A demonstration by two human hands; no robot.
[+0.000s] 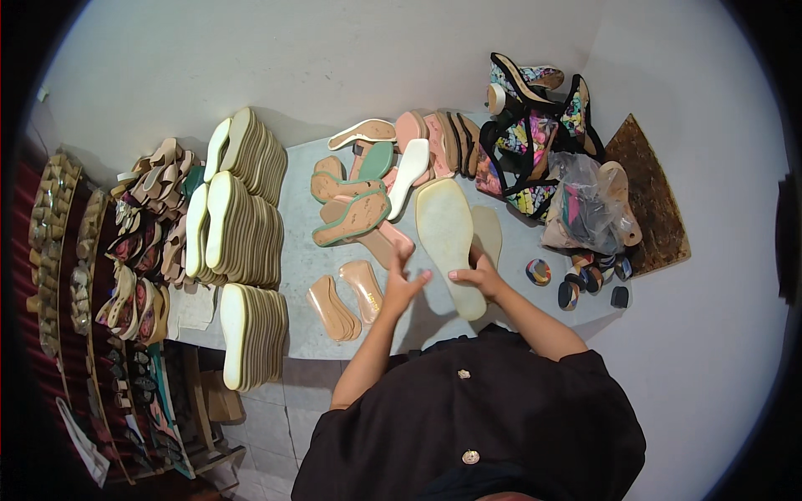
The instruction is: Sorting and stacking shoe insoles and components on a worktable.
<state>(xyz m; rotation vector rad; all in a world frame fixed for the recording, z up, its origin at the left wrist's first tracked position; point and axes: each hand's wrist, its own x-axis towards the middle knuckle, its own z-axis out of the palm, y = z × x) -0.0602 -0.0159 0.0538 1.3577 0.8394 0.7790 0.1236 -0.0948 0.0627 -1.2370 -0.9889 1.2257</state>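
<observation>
A pale cream shoe sole [445, 221] is raised over the table with its narrow heel end toward me. My right hand [479, 275] grips its right edge, thumb on top and fingers underneath. Just left of the sole, my left hand [406, 288] has its thumb and fingers apart and holds nothing. Its fingertips overlap a pink insole [396, 238]; whether they touch it I cannot tell. Partly hidden behind the held sole is another beige sole [488, 236]. Farther left lie a green-edged insole [355, 219], a white insole [409, 174] and a green insole [377, 161].
Tall rows of stacked soles [251, 230] stand on the table's left part. Tan heel-shaped pads [330, 309] lie near the front edge. Floral wedge sandals [535, 142], a clear plastic bag [585, 200] and small round colourful pieces [538, 271] occupy the right. Shelves of shoe parts [58, 225] are at far left.
</observation>
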